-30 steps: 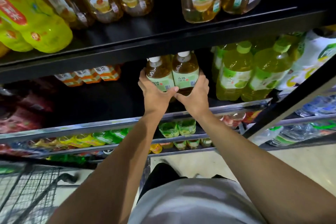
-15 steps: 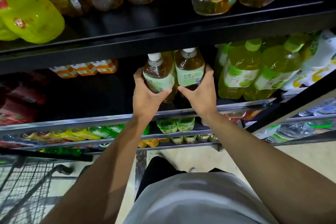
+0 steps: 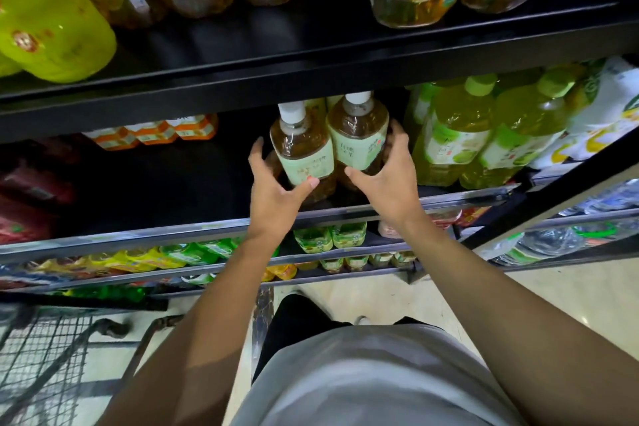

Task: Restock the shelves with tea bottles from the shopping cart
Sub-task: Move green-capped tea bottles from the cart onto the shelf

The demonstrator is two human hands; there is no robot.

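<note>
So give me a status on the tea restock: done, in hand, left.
Done: two white-capped amber tea bottles stand side by side on the middle shelf, beside the green-capped bottles. In hand: the left hand and right hand flank the pair, fingers spread; whether they grip is unclear. Left: the dark stretch of shelf to the left looks unfilled. Only a corner of the shopping cart shows, so remaining stock can't be judged.

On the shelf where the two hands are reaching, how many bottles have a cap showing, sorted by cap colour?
White-capped bottles: 2
Green-capped bottles: 2
Total: 4
More bottles stand behind these, but their caps are hidden, so they are not counted.
</note>
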